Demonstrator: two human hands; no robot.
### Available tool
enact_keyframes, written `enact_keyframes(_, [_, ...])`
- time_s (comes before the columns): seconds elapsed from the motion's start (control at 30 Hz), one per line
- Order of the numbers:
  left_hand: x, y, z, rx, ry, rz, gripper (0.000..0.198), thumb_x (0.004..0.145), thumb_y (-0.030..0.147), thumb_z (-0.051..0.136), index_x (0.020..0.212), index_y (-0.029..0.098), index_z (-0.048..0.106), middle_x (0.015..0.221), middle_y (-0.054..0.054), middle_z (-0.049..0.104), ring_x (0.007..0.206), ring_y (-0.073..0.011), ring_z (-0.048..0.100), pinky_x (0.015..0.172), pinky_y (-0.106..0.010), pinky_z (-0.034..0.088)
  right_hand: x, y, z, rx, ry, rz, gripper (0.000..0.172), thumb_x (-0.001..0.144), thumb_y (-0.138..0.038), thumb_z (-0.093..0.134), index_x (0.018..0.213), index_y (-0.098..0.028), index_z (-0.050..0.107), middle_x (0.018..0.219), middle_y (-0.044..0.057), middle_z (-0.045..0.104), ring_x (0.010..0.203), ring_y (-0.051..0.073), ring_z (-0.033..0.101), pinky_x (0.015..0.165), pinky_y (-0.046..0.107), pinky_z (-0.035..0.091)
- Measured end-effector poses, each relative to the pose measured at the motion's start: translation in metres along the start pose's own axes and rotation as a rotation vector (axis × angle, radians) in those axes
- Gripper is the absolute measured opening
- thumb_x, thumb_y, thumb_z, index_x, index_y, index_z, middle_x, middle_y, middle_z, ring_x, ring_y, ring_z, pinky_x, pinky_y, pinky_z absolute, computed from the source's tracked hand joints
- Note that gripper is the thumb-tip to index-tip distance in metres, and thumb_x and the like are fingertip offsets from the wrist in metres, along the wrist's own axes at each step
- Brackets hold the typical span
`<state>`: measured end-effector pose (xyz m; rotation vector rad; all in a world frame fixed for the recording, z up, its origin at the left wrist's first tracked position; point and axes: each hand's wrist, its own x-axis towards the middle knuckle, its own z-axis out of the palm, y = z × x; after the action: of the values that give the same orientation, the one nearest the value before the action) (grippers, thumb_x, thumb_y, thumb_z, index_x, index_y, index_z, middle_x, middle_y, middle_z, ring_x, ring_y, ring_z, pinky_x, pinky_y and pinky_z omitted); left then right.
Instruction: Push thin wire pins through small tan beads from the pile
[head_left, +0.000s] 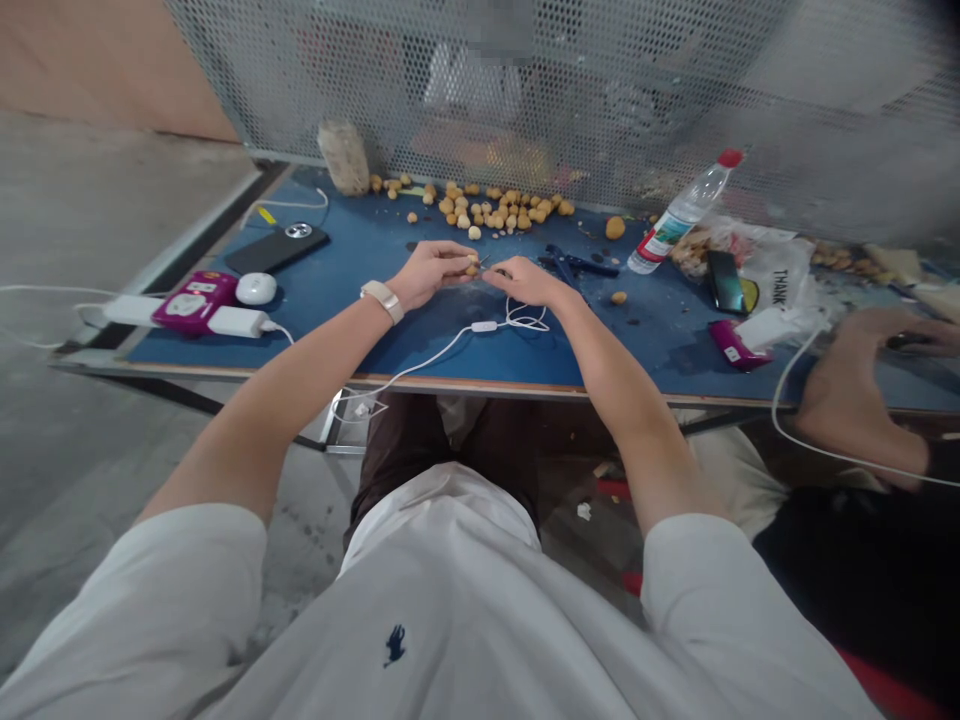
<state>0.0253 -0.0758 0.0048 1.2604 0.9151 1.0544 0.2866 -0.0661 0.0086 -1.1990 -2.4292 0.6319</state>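
Note:
My left hand (pixel 431 272), with a pale watch band on its wrist, pinches a small round tan nut-like piece (pixel 472 268) between fingertips. Close against it, my right hand (pixel 529 282) is closed around a slim tool with a thin metal tip (pixel 485 261); the fingers cover most of its body. The tip points at the tan piece, but contact cannot be made out. A white cable (pixel 485 327) with an inline switch loops just below my right hand. Dark blue-handled pliers (pixel 574 263) lie to the right. Many similar tan pieces (pixel 502 210) are heaped behind my hands.
A perforated metal screen (pixel 360 75) closes the table's back. A jar (pixel 343 158), black phone (pixel 266 252), white case (pixel 256 289) and purple power socket (pixel 196 302) stand left. Rightward are a bottle (pixel 679 222), another phone (pixel 725 282), a plastic bag (pixel 776 270) and a co-worker's arm (pixel 851 385).

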Motion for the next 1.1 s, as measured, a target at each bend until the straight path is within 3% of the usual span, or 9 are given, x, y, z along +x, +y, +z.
enact_keyframes(0.3, [0.0065,-0.0087,-0.0040,-0.005,0.011,0.027,0.027,0.097,0.020,0.115,0.108,0.017,0.090,0.105,-0.009,0.094,0.106,-0.0224,0.095,0.121,-0.041,0.079,-0.0006,-0.0037,0.0005,0.003,-0.006,0.002,0.086,0.121,-0.103,0.058,0.081,-0.029,0.045,0.072,-0.001,0.043,0.072,0.020,0.040,0.071,0.040,0.028])
enact_keyframes(0.6, [0.0000,-0.0017,0.0023,0.000,0.027,0.002,0.026,0.096,0.017,0.113,0.107,0.016,0.090,0.105,-0.011,0.094,0.114,-0.0267,0.097,0.128,-0.048,0.077,0.0013,0.0003,0.0029,-0.015,0.016,0.015,0.087,0.119,-0.106,0.056,0.081,-0.029,0.047,0.071,-0.001,0.045,0.070,0.020,0.041,0.071,0.039,0.030])
enact_keyframes(0.77, [-0.0003,-0.0033,0.0028,0.004,0.002,-0.008,0.024,0.098,0.014,0.111,0.107,0.017,0.088,0.106,-0.010,0.094,0.117,-0.0288,0.098,0.128,-0.049,0.077,-0.0010,-0.0007,0.0019,0.026,0.082,0.033,0.088,0.119,-0.110,0.050,0.085,-0.028,0.053,0.075,0.001,0.054,0.075,0.021,0.049,0.073,0.039,0.034])
enact_keyframes(0.93, [-0.0005,-0.0018,0.0039,0.011,0.025,-0.003,0.022,0.100,0.014,0.109,0.107,0.017,0.088,0.103,-0.010,0.094,0.119,-0.0283,0.097,0.130,-0.049,0.077,-0.0019,-0.0027,0.0006,0.008,0.033,0.032,0.092,0.114,-0.116,0.050,0.083,-0.029,0.048,0.072,-0.001,0.047,0.073,0.021,0.044,0.072,0.039,0.033])
enact_keyframes(1.1, [-0.0013,0.0004,0.0037,0.000,0.010,0.006,0.026,0.098,0.013,0.112,0.108,0.017,0.088,0.105,-0.010,0.093,0.121,-0.0291,0.097,0.133,-0.051,0.075,-0.0013,-0.0049,0.0012,0.021,0.062,0.036,0.093,0.112,-0.118,0.049,0.085,-0.029,0.052,0.072,0.001,0.049,0.076,0.022,0.048,0.073,0.040,0.032])
